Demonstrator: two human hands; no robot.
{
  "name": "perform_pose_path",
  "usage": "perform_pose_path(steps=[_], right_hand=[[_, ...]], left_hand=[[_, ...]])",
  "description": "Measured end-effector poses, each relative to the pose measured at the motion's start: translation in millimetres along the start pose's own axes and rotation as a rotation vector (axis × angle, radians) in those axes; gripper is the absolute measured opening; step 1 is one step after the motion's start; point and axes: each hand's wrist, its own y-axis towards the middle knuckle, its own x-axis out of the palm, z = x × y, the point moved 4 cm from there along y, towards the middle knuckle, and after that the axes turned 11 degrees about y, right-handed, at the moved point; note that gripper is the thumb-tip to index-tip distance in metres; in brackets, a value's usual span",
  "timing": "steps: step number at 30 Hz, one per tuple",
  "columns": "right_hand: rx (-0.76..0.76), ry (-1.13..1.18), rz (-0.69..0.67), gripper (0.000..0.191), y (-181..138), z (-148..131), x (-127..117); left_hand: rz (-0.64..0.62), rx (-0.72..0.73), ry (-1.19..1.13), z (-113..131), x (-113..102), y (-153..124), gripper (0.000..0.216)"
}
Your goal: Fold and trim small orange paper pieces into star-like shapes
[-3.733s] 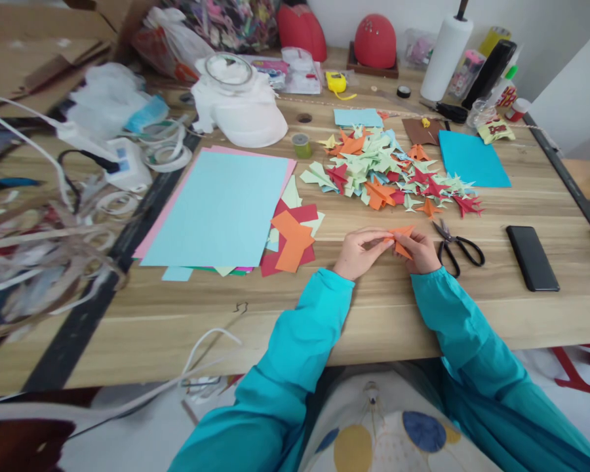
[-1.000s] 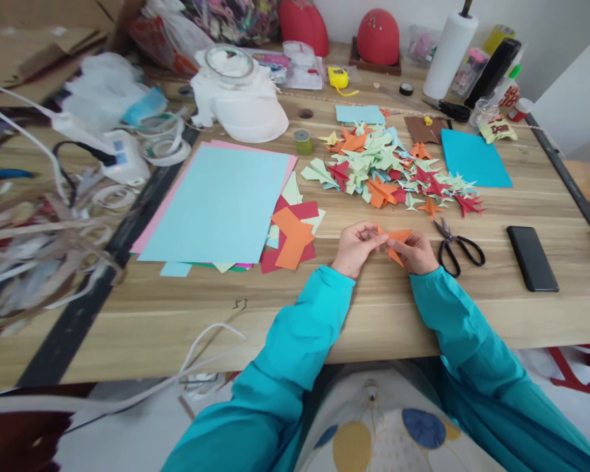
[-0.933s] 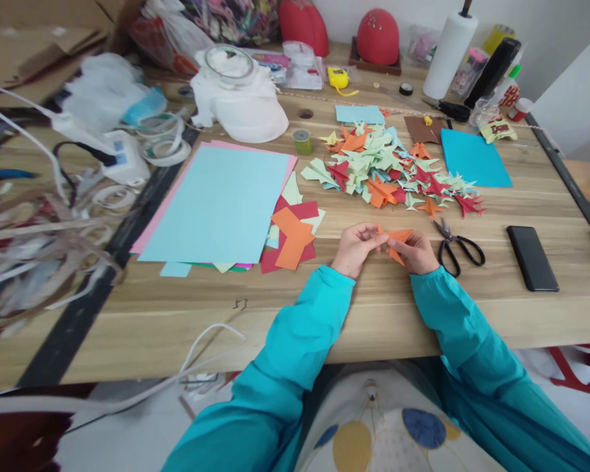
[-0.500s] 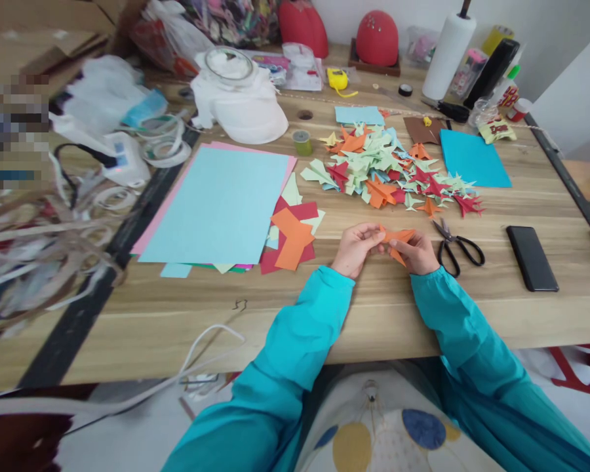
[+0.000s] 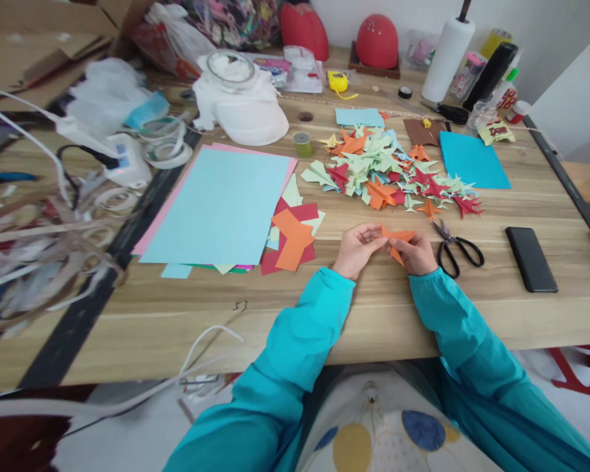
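Between my hands, just above the table, is an orange folded paper plane (image 5: 398, 235) with pointed wings. My left hand (image 5: 358, 249) pinches its left side with thumb and fingers. On the other side my right hand (image 5: 413, 252) grips it, the thumb pressed on the paper. Some of the folds are hidden behind the fingers. Behind the hands lies a heap of small folded paper planes (image 5: 373, 160) in green, orange, red and blue. Black-handled scissors (image 5: 456, 249) lie partly spread beside my right hand.
Left of my hands lie orange paper pieces (image 5: 295, 239) and a stack of coloured sheets (image 5: 216, 203). A black phone (image 5: 531, 259) is at the right. Farther back are a blue sheet (image 5: 474, 159), a green thread spool (image 5: 303, 144) and a white cap (image 5: 246, 118). Straps and cords (image 5: 54, 242) crowd the left.
My left thumb has shifted slightly right and down along the orange paper, uncovering its upper left point. Both hands stay in nearly the same place.
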Motion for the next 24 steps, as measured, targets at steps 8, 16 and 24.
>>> perform_pose_path(steps=[8,16,24], right_hand=[[0.037,0.053,-0.08,0.02,-6.6,-12.3,16.0],[0.101,0.133,-0.104,0.023,-11.5,-15.5,21.9],[0.109,0.124,-0.069,0.023,-10.1,-12.3,21.7]], left_hand=[[-0.063,-0.077,-0.133,-2.0,-1.5,-0.9,0.041],[-0.151,-0.182,-0.301,-2.1,2.5,-4.0,0.041],[-0.163,-0.154,-0.286,1.2,2.9,-4.4,0.04]])
